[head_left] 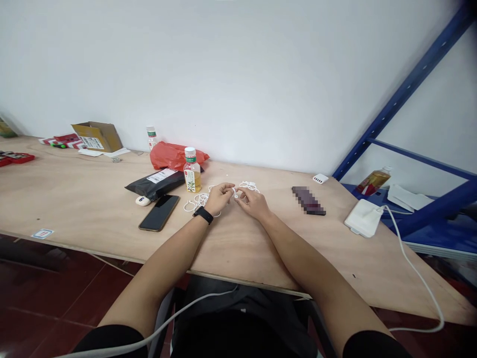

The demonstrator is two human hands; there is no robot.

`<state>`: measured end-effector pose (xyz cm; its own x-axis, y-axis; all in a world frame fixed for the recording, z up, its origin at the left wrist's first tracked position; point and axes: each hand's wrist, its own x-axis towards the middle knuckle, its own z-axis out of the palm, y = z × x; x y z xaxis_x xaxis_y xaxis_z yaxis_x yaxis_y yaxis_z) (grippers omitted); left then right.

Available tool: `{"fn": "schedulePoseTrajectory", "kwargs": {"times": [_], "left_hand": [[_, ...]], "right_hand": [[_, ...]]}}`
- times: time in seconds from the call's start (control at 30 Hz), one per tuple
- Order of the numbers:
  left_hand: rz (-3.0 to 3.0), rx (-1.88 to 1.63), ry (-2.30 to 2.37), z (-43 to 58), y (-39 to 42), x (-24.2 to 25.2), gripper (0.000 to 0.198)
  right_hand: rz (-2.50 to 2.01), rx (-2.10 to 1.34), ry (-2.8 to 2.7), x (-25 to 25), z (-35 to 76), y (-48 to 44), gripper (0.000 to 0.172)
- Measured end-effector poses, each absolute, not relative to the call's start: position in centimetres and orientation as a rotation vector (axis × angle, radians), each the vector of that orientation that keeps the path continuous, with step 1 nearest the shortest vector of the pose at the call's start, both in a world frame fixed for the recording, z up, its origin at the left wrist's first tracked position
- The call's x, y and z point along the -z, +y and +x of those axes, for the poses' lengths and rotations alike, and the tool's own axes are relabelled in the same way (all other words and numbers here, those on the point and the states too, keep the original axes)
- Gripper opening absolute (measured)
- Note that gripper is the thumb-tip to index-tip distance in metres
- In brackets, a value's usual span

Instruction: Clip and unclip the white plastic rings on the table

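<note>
Between the fingertips of both hands is a small white plastic ring (235, 193), held just above the wooden table. My left hand (220, 198), with a black band on the wrist, pinches it from the left. From the other side my right hand (254, 203) grips it with thumb and forefinger. The fingers cover part of the ring, so its full shape is hidden. A loose pile of similar white rings (201, 199) lies beside and partly behind my left hand. Another group of white rings (249, 186) rests just beyond my right hand.
Left of the hands are a smartphone (159, 213), a white earbud case (142, 201), a black parcel (154, 184), a drink bottle (192, 171) and a red bag (167, 155). To the right lie a blurred dark object (308, 200) and a white corded box (363, 218) near blue shelving (406, 84).
</note>
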<state>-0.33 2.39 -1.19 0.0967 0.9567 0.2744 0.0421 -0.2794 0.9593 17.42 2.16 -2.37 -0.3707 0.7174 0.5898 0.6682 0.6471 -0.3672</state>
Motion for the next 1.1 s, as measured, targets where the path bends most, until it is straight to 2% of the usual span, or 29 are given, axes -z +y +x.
{"fn": "schedulePoseTrajectory", "kwargs": {"times": [0.1, 0.43, 0.8, 1.1], "left_hand": [[1.569, -1.285, 1.076, -0.4, 2.3, 1.2, 0.034], [2.062, -1.111, 1.194, -0.5, 1.4, 1.0, 0.027], [2.118, -1.085, 1.205, -0.7, 1.7, 1.5, 0.026], [2.238, -0.977, 1.252, -0.6, 1.2, 1.2, 0.026]], "right_hand": [[-1.059, -0.061, -2.086, 2.5, 17.6, 2.3, 0.029], [-1.007, -0.037, -2.05, 2.9, 17.8, 2.6, 0.028], [-1.007, -0.044, -2.085, 3.0, 17.8, 2.8, 0.03], [-1.043, -0.108, -2.09, 3.0, 17.6, 2.8, 0.025]]}}
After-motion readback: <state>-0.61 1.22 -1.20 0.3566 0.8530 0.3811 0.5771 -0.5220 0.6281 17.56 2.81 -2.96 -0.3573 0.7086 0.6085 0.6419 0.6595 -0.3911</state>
